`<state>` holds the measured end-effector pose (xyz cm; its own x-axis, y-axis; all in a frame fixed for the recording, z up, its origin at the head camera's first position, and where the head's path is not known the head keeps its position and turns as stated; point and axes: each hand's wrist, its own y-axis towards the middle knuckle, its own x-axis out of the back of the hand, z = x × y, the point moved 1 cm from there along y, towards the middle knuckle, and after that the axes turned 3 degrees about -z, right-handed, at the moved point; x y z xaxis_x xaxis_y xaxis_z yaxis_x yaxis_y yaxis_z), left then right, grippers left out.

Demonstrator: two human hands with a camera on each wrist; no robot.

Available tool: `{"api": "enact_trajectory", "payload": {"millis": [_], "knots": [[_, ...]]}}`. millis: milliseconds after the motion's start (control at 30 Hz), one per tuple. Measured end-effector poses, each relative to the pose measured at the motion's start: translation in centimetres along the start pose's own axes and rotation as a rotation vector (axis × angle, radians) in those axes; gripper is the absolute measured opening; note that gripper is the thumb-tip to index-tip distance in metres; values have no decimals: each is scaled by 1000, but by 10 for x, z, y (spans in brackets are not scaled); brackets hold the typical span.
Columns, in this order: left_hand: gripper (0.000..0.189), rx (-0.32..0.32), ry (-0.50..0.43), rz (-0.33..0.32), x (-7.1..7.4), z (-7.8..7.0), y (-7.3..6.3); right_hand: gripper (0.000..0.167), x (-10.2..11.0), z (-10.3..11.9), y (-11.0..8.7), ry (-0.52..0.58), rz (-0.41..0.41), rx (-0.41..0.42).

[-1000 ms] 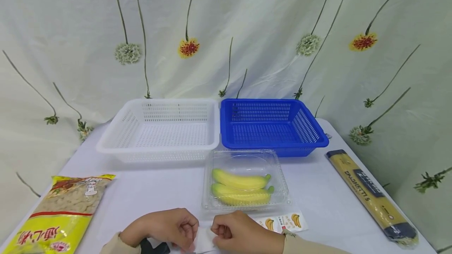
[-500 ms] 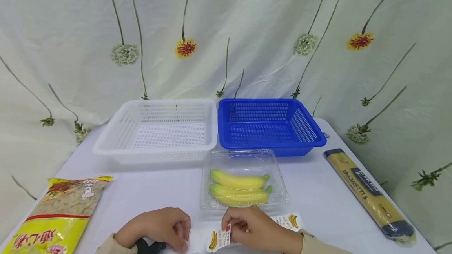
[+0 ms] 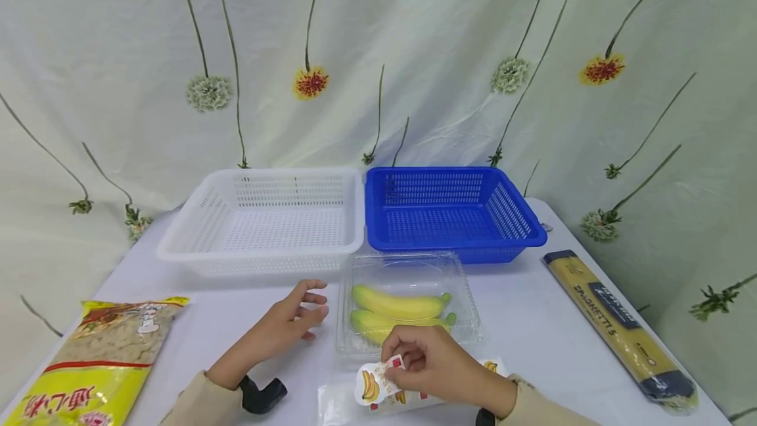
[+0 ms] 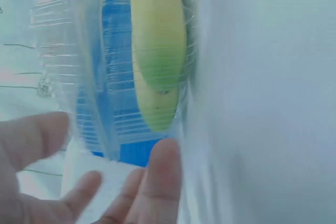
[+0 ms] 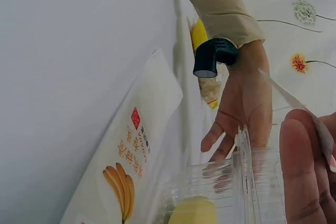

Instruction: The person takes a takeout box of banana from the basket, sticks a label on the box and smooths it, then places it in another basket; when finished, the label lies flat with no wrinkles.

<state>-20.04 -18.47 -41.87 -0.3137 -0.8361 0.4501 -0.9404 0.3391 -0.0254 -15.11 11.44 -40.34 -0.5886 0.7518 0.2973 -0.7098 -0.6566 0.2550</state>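
Observation:
My right hand pinches a white sticker printed with bananas between thumb and forefinger. Under it lies a sheet of banana stickers, its left part bare backing. Just beyond, a clear plastic clamshell box with its lid down holds two bananas. To the left of the box hovers my left hand, fingers loosely spread and holding nothing. In the left wrist view its fingers are near the end of the box; contact is unclear.
A white basket and a blue basket stand side by side behind the box. On the left lies a yellow bag of pasta. A long spaghetti packet lies along the right table edge. Flowered cloth hangs behind.
My right hand has peeled a sticker off the sheet and lifted it towards the box. My left hand has let go of the sheet and moved forward to the box's left side.

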Motion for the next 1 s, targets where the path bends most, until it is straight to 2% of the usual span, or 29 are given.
{"api": "enact_trajectory", "payload": {"millis": [167, 300, 400, 533, 667, 800, 1000], "knots": [[64, -13, -96, -63, -10, -4, 11, 26, 6, 5, 5, -26, -43, -45], [71, -12, -162, -62, -16, -7, 19, 31, 13, 9, 9, -29, -81, -56], [81, -1, -195, -35, -19, -7, 24, 32, 19, 11, 13, -4, -104, -71], [92, 9, -205, 2, -21, -6, 29, 31, 28, 9, 19, 10, -142, -99], [94, 4, -200, 18, -23, -8, 32, 27, 36, 7, 24, 12, -190, -125], [96, 1, -180, 17, -26, -10, 35, 22, 42, 4, 29, 33, -240, -175], [99, 10, -186, 12, -27, -12, 36, 13, 54, -1, 35, 1, -312, -224]]}}
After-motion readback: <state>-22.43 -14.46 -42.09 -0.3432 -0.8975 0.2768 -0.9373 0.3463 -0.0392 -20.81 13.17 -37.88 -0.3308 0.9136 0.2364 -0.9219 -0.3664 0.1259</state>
